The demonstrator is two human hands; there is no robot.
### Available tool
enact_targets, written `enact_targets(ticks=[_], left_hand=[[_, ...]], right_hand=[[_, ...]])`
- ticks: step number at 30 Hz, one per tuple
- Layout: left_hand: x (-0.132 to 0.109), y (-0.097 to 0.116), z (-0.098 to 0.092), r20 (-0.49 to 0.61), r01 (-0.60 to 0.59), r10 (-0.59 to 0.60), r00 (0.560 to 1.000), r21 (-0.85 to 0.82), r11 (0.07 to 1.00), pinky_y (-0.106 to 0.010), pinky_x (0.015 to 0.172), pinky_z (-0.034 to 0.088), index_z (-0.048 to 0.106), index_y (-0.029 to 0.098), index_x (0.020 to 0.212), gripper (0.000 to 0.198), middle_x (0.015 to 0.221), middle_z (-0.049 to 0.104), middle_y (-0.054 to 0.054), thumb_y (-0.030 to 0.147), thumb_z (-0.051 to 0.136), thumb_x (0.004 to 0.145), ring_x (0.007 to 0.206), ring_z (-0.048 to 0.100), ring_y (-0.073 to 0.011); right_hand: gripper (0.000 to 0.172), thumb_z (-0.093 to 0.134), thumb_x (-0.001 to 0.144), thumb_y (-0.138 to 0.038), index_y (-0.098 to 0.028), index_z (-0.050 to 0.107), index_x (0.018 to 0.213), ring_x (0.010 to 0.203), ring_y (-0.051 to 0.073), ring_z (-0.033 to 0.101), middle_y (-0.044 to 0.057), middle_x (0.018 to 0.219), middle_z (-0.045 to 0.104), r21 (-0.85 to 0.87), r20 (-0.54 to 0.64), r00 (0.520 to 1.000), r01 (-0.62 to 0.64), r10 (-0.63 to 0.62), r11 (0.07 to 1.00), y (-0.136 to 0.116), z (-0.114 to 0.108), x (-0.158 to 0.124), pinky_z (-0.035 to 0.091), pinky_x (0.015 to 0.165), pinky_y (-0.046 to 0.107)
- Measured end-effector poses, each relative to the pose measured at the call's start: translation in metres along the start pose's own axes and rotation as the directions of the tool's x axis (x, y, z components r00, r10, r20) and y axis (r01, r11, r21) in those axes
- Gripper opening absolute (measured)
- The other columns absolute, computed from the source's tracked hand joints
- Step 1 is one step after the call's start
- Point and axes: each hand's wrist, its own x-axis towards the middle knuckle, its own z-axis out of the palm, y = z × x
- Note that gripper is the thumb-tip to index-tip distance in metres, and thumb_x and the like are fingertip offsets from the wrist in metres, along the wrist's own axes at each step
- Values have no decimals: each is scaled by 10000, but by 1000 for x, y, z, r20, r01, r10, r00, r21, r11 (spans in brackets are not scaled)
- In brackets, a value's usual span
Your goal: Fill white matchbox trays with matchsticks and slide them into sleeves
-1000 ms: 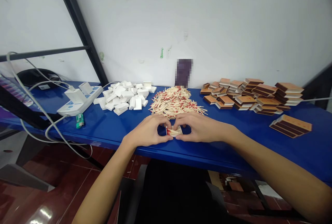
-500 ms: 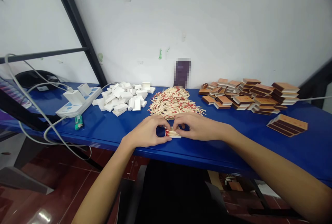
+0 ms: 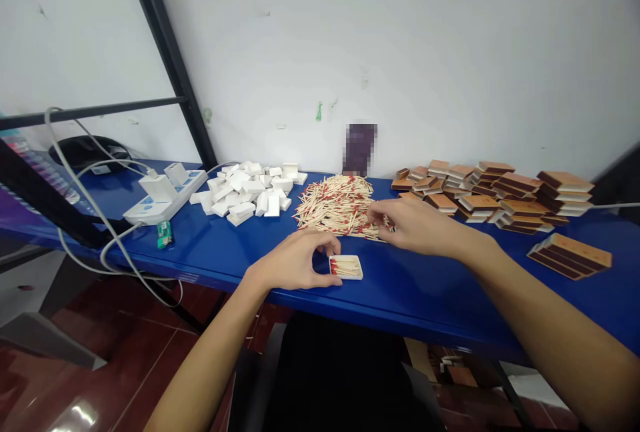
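Note:
A small white tray [image 3: 354,276] lies on the blue table, with matches [image 3: 346,265] in it, their red heads toward the left. My left hand [image 3: 303,260] grips the left end of this tray between thumb and fingers. At the right edge of a large heap of loose red-tipped matches [image 3: 333,202] is my right hand [image 3: 413,225], its thumb and fingers bent close together. What lies between those fingertips is too small to make out.
White trays [image 3: 245,185] are heaped at the back left, near a power strip [image 3: 175,202] with cables and a green object [image 3: 165,235]. Brown matchbox sleeves [image 3: 480,202] are stacked at the right. A black frame post [image 3: 173,52] rises at the left.
My right hand has left the tray and moved right and up to the match heap. My left hand remains at the tray. The whole view has shifted slightly.

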Motion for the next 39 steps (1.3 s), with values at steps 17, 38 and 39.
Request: enact_targets(ticks=[17,38,39], left_hand=[[4,-10,2,-214,226,-180,960,215,950,-299,734,427,647,208,952,193,930,697,-13,286,472,977,862,624,-186],[5,-9,2,-131,209,-181,975,257,943,-287,668,408,665,215,1037,194,777,633,-8,283,505,952,756,594,-178],[5,-9,2,-129,206,-178,975,256,944,-287,667,407,666,213,1034,197,783,635,-10,285,501,953,754,592,-178]], right_hand=[[97,565,815,-193,-217,634,751,714,171,585,18,753,680,3,198,978,-73,71,997,0,3,2,315,582,266],[22,575,763,-206,-212,565,745,616,139,540,-20,662,621,274,3,999,48,-51,961,-4,-13,-3,354,601,247],[25,570,761,-203,-214,559,741,621,139,543,-22,666,620,290,12,998,58,-64,955,-4,-14,-4,364,607,246]])
